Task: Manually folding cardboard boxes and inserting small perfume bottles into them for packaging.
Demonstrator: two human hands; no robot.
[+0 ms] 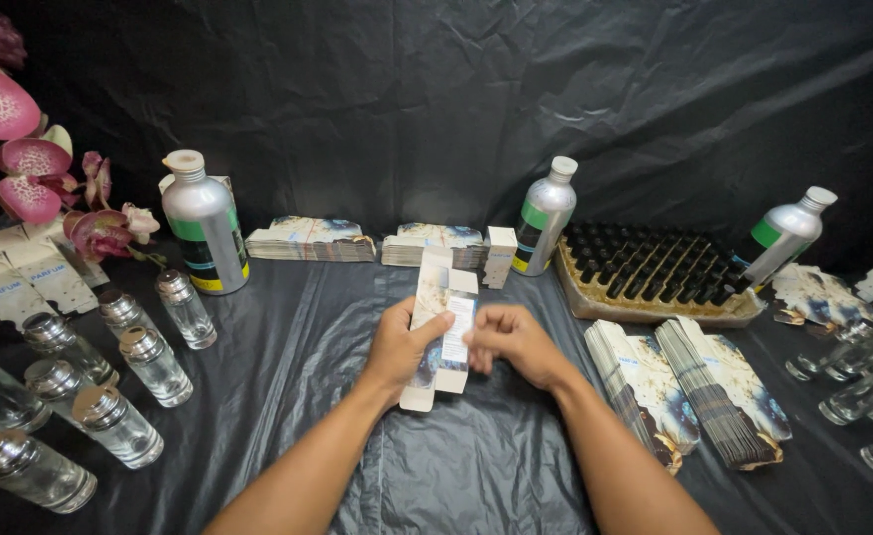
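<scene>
Head view, and we read it from the left, placing everything against the small carton (441, 332) held at the middle of the bench (298, 337).

Far left of the carton, pink orchid blooms (20, 149) hang over white boxes (20, 277). Nearer, clear glass bottles (90, 386) with silver caps stand in loose rows, well apart from the carton, seemingly kept where we can reach them. A silver canister (204, 223) with a green band stands behind them.

Directly behind the carton lie two stacks of flat printed cartons (310, 240), and a second silver canister (543, 215) stands just to its right at the back.

Our left hand (397, 347) grips the carton's long side, thumb across its face. Our right hand (511, 342) pinches the opposite edge with curled fingers. The carton is lifted, tilted, its flaps open at both ends; we judge that this grip squares it up.

Right of the carton fan two bundles of flat cartons (684, 391), with a tray of dark vials (654, 267) behind them and a third canister (783, 238) leaning beyond. More glass bottles (863, 386) crowd the right edge.

Black sheeting lies bare below our wrists, the freest room for moving.
</scene>
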